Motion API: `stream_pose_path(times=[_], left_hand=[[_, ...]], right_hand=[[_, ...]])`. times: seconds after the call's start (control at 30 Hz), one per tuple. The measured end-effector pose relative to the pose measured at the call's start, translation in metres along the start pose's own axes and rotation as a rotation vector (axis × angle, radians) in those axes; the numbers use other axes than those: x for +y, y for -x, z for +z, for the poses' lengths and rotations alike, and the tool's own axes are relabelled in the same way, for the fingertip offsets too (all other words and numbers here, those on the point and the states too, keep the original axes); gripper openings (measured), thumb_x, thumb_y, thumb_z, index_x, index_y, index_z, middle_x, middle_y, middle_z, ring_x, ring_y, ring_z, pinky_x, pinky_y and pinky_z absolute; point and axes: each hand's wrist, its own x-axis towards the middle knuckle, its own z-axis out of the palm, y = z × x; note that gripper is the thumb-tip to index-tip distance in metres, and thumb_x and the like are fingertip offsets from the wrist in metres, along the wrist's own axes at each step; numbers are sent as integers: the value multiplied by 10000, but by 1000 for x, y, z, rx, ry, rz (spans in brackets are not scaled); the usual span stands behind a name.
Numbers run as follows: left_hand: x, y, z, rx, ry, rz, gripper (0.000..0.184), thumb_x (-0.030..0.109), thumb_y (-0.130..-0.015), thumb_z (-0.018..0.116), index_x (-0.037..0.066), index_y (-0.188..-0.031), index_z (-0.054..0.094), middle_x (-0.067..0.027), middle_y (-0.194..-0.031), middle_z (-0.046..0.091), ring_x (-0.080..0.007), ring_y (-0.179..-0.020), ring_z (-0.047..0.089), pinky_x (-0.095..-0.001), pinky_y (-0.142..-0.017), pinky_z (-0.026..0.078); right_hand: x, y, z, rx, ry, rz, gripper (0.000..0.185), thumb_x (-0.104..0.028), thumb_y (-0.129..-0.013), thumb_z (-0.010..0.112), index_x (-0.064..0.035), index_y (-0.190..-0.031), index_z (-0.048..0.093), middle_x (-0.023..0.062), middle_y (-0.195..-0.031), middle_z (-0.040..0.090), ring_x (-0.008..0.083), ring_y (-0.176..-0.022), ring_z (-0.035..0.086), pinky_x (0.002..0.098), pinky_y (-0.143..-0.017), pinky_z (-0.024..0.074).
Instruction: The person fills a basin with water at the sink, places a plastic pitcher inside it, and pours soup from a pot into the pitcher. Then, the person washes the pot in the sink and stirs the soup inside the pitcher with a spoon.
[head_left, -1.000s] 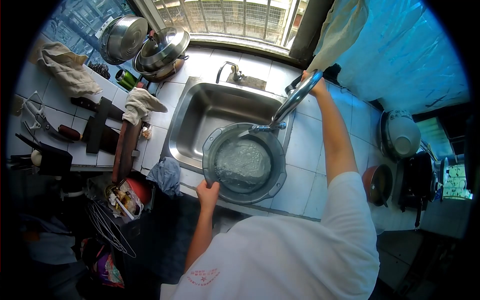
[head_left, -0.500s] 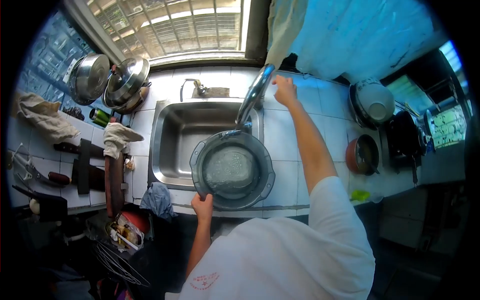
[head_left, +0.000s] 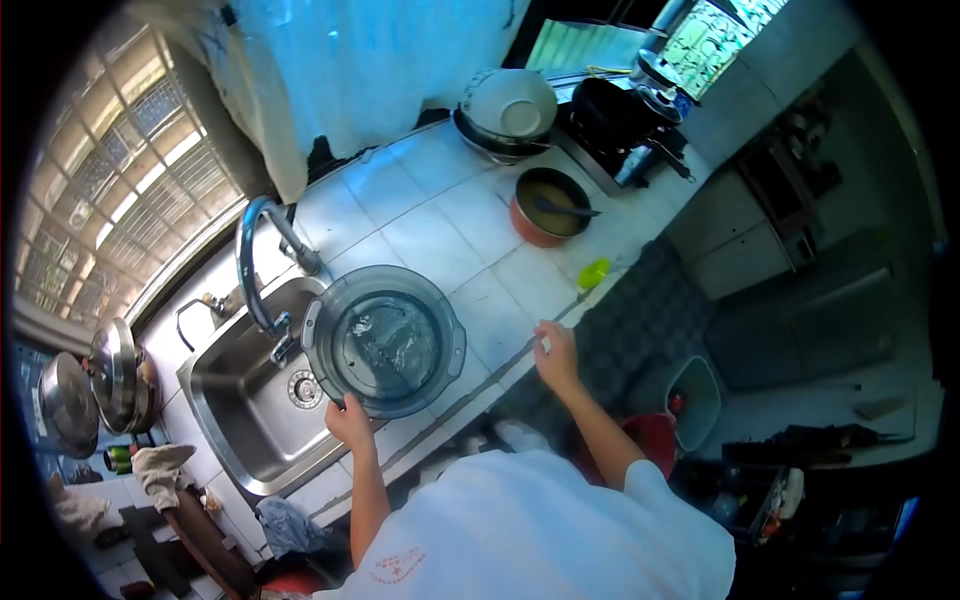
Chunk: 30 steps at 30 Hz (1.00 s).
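daylight from the barred window (head_left: 130, 160), bluish sheen on counter tiles (head_left: 425, 235), dim floor (head_left: 640, 310), fisheye curving, black corners

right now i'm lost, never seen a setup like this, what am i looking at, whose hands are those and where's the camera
There's no machine: these are a person's bare hands, filmed by a camera worn on the head, looking forward and down. The left hand grips the rim of a grey plastic basin with water in it, beside the steel sink and its curved faucet. The right hand is near the edge of the tiled counter; I can't make out anything in it. Farther along stand a reddish pot with a dark utensil and a white bowl.
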Motion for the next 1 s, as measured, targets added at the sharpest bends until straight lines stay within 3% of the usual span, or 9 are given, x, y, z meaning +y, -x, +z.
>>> stream_pose_path(times=[0.27, 0.43, 0.53, 0.57, 0.67, 0.77, 0.87, 0.97, 1.0], left_hand=[[25, -20, 96, -17, -82, 63, 323, 230, -709, 532, -52, -560, 480, -197, -534, 517, -332, -508, 499, -428, -548, 397], [56, -22, 142, 43, -26, 19, 349, 256, -712, 538, -69, -587, 520, -191, -545, 548, -293, -505, 514, -410, -553, 409], [60, -31, 169, 80, -34, 7, 333, 232, -725, 541, -75, -595, 531, -139, -506, 535, -210, -482, 488, -376, -517, 401], [65, -29, 175, 73, 19, -37, 300, 204, -728, 544, -62, -590, 535, -87, -504, 522, -150, -475, 457, -332, -476, 374], [66, -40, 197, 33, 280, -141, 206, 142, -738, 552, -39, -641, 560, -24, -549, 520, -94, -472, 411, -261, -440, 310], [73, -44, 207, 26, 296, -153, 200, 152, -774, 559, -24, -680, 561, -49, -630, 571, -109, -542, 499, -238, -487, 389], [65, -36, 201, -57, 563, -289, 252, 277, -862, 574, 27, -875, 544, -57, -829, 601, -129, -659, 577, -246, -581, 485], [121, 28, 191, 188, 528, -347, 221, 261, -882, 546, 58, -802, 510, -41, -781, 587, -108, -636, 571, -209, -556, 474], [102, 44, 191, 191, 477, -269, 211, 243, -889, 533, 51, -802, 516, -43, -756, 582, -112, -633, 567, -217, -564, 472]], right_hand=[[99, -44, -87, 294, 50, 153, 208, -12, -711, 577, -50, -915, 561, 112, -934, 571, 309, -832, 506, 391, -741, 407], [157, -108, -125, 365, 61, 170, 186, -20, -726, 579, -47, -910, 567, 104, -921, 570, 287, -820, 513, 371, -725, 420], [205, -142, -130, 308, 25, 204, 170, -44, -743, 582, -45, -913, 581, 95, -886, 575, 255, -795, 521, 350, -714, 427], [221, -150, -127, 285, -1, 219, 168, -60, -754, 588, -43, -920, 588, 90, -874, 579, 235, -777, 529, 336, -697, 433], [256, -175, -121, 137, -215, 320, 192, -110, -797, 587, -35, -973, 597, 90, -881, 592, 200, -759, 548, 304, -667, 450], [286, -194, -107, 39, -289, 249, 220, -157, -838, 567, -32, -1017, 596, 94, -905, 605, 185, -766, 565, 284, -657, 462], [284, -213, -106, -126, -324, 314, 300, -262, -888, 510, -21, -1048, 589, 124, -959, 615, 207, -837, 582, 300, -717, 467], [307, -225, -91, -238, -433, 294, 401, -356, -908, 461, -2, -1050, 585, 149, -979, 619, 242, -884, 589, 319, -763, 458], [313, -228, -85, -282, -493, 277, 463, -407, -915, 430, 9, -1046, 584, 163, -979, 620, 264, -906, 590, 328, -786, 451]])
